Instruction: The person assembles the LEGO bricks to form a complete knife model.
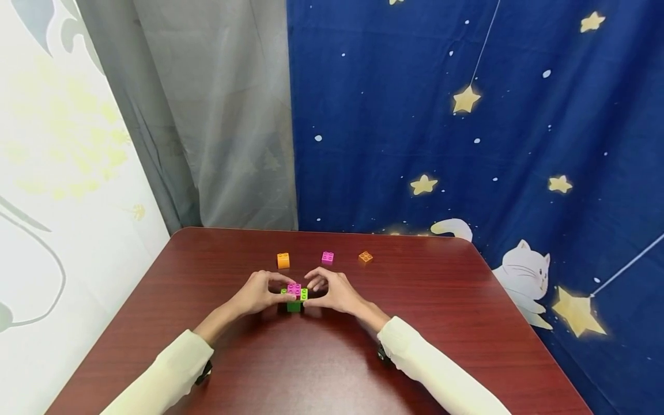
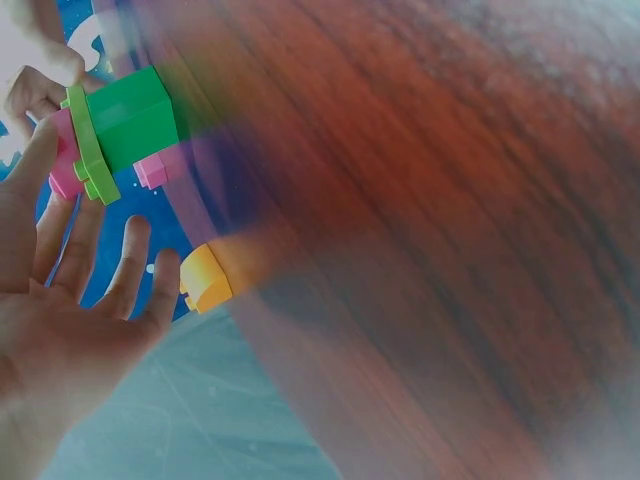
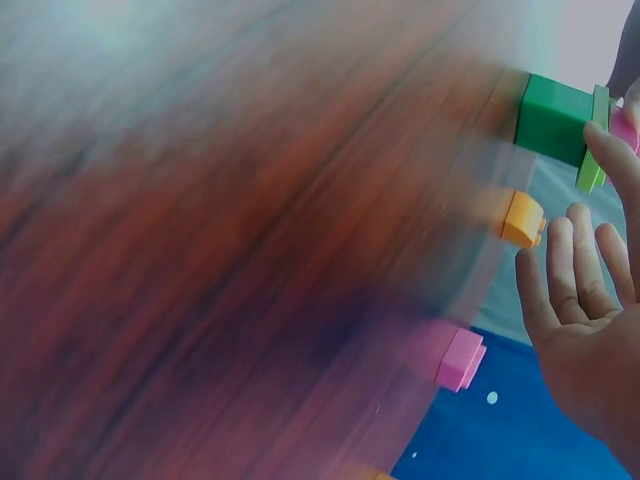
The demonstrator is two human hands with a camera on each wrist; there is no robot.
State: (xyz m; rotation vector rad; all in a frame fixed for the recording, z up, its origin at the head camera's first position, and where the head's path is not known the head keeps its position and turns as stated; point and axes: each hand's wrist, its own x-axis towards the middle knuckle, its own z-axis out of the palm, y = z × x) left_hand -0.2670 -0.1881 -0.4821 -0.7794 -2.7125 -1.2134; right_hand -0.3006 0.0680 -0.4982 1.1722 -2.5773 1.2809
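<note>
On the table a small stack stands between the hands: a dark green block (image 1: 294, 307) at the bottom, a lime green plate (image 1: 304, 294) across it, and a pink brick (image 1: 294, 287) on top. My left hand (image 1: 256, 295) pinches the pink brick between thumb and forefinger, its other fingers spread out in the left wrist view. From the other side, my right hand (image 1: 337, 293) reaches in, thumb tip right at the lime plate's edge. Its remaining fingers are extended behind the stack and hold nothing.
Behind the stack, along the far part of the brown table (image 1: 218, 253), lie an orange curved brick (image 1: 283, 260), a second pink brick (image 1: 328, 257) and a brown-orange brick (image 1: 365, 257). Grey and blue star-patterned curtains (image 1: 373, 144) hang past the far edge.
</note>
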